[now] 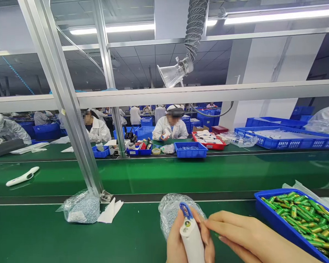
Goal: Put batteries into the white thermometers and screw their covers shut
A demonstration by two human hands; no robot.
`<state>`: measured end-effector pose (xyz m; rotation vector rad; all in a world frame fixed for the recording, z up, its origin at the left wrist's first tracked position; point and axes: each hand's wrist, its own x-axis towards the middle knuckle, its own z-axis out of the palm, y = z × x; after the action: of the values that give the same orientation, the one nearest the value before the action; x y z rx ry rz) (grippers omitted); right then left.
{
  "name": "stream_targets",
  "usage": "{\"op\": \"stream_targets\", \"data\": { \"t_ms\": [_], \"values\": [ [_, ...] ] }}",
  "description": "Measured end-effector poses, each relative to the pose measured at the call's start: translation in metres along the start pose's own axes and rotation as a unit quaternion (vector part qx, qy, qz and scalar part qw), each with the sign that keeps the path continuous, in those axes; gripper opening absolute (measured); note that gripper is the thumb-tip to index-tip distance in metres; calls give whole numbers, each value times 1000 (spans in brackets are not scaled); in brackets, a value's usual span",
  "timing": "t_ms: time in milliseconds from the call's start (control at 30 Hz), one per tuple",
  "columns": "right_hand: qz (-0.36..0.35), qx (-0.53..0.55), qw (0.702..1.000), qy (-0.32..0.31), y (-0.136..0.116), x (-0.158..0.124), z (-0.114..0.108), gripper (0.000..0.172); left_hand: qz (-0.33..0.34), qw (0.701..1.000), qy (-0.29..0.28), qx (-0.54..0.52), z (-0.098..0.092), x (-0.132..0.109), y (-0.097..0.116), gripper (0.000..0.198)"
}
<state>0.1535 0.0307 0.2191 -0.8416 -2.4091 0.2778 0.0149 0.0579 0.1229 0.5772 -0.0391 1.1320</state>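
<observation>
My left hand point(175, 237) is wrapped around a white handheld device point(192, 243) that stands upright near the bottom middle. A blue oval part point(185, 211) tops the device, and a round metal-and-green piece shows in its end. From the right, my right hand point(244, 233) reaches in with its fingers close together, their tips at the fingers of my left hand. A small bit of green shows under these fingertips, too little to name. Behind my hands lies a clear plastic bag point(168, 215) of small silvery pieces. To the right is a blue tray point(268, 219) of green and gold batteries point(307, 215).
Another bag of silvery pieces point(84, 210) lies by the metal post point(79, 146), beside folded white paper point(109, 212). A similar white device point(22, 177) rests on the green belt point(153, 177). Across it, a co-worker point(171, 126) sits behind a blue bin point(190, 150).
</observation>
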Motion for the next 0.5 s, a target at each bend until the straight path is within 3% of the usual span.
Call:
{"op": "stream_targets", "data": {
  "t_ms": [100,200,300,400,500],
  "values": [
    [-22,12,1000,-18,1,-1,2,53,11,997,-47,-55,3,3,0,39],
    [13,6,1000,-20,4,-4,2,48,4,997,-52,-59,5,2,1,38],
    [52,-15,997,50,8,-8,1,30,-5,998,-31,-48,8,-1,4,39],
    [53,5,987,149,9,-10,2,8,-27,999,40,2,15,-6,9,43],
    [85,33,962,258,9,-10,8,7,-57,989,125,58,22,-11,13,52]
  ]
}}
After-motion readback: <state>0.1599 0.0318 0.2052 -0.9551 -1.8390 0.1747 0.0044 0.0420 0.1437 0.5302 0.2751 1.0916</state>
